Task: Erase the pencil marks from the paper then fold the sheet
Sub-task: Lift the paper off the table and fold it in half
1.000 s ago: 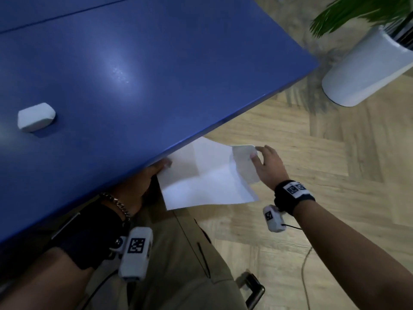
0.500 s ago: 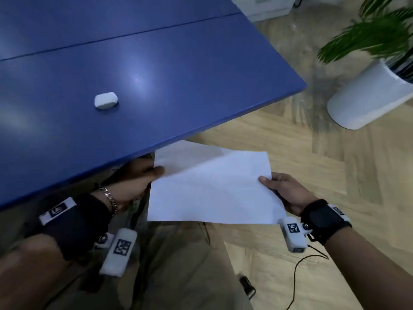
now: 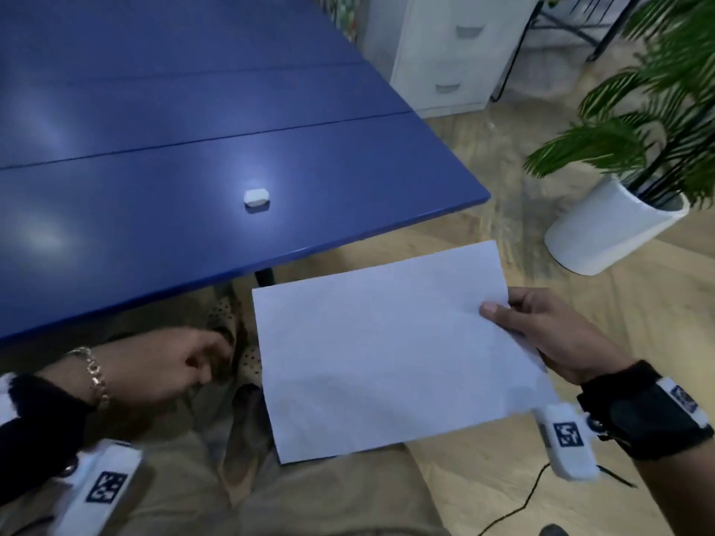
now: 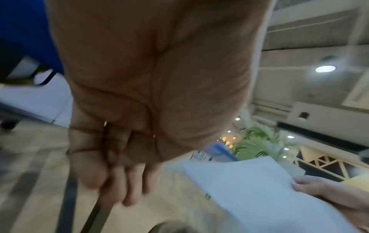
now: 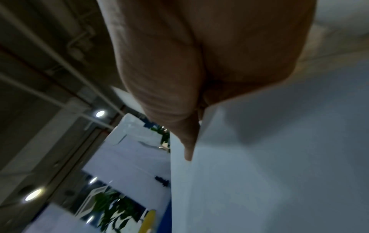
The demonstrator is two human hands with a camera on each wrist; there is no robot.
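Note:
A white sheet of paper (image 3: 387, 350) hangs flat in the air over my lap, in front of the blue table (image 3: 162, 210). My right hand (image 3: 537, 334) pinches its right edge, thumb on top and fingers beneath; the right wrist view shows the paper (image 5: 279, 157) running under the thumb. My left hand (image 3: 170, 365) is off the sheet, to its left over my thigh, fingers loosely extended and holding nothing, as the left wrist view shows my left hand (image 4: 119, 181) beside the paper (image 4: 259, 197). A small white eraser (image 3: 256, 197) lies on the tabletop. No pencil marks are visible on the sheet.
A potted palm in a white pot (image 3: 607, 230) stands on the wooden floor to the right. A white drawer cabinet (image 3: 452, 52) is beyond the table's far corner. A black table leg (image 3: 265, 276) drops just left of the sheet. A cable (image 3: 514, 508) trails on the floor.
The paper has come out from under the table edge and been lifted flat. My left hand has let go of its left edge and drawn back. My right hand keeps its hold.

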